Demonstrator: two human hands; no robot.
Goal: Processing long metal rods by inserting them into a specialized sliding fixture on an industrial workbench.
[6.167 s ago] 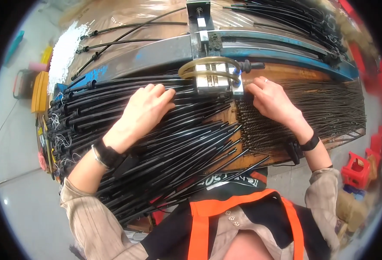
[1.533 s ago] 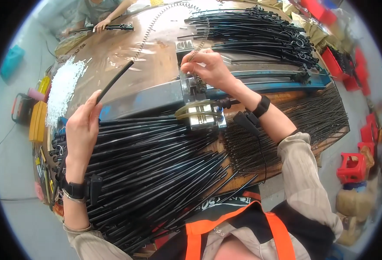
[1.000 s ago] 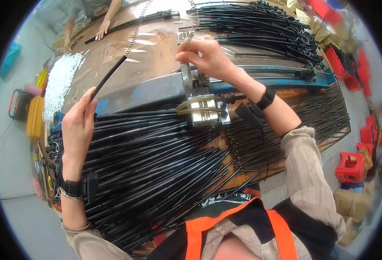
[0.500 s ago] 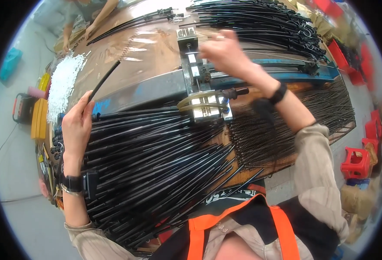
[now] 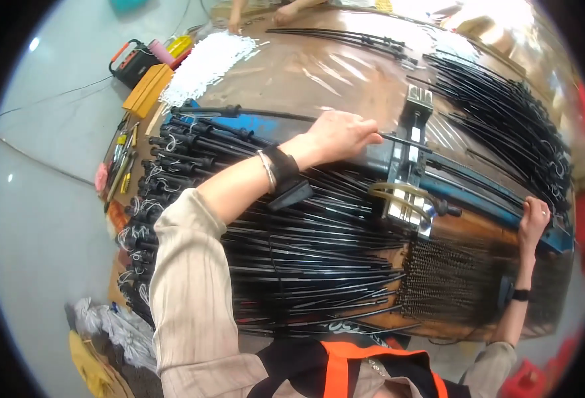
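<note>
A long thin black rod (image 5: 286, 115) runs through my left hand (image 5: 345, 136), whose fingers are closed around it just left of a metal clamping fixture (image 5: 414, 119). From my left hand the rod reaches into the fixture. At the right end of a long blue rail (image 5: 491, 205), my right hand (image 5: 535, 222) has its fingers pinched together; what they hold, if anything, is too small to make out. Dark slender rods lie along the rail between the fixture and my right hand. A yellowish hose (image 5: 398, 192) loops over the fixture's near end.
Many black rods (image 5: 292, 252) are piled close to me, with dark coiled springs (image 5: 451, 272) to their right. More black rods (image 5: 511, 119) lie at the far right. White small pieces (image 5: 209, 63) are heaped at the far left. A co-worker's hands (image 5: 286, 14) rest at the far edge.
My left hand has moved right with the black rod, from the left side up to the fixture. My right hand has gone from above the fixture to the rail's right end. The view has turned.
</note>
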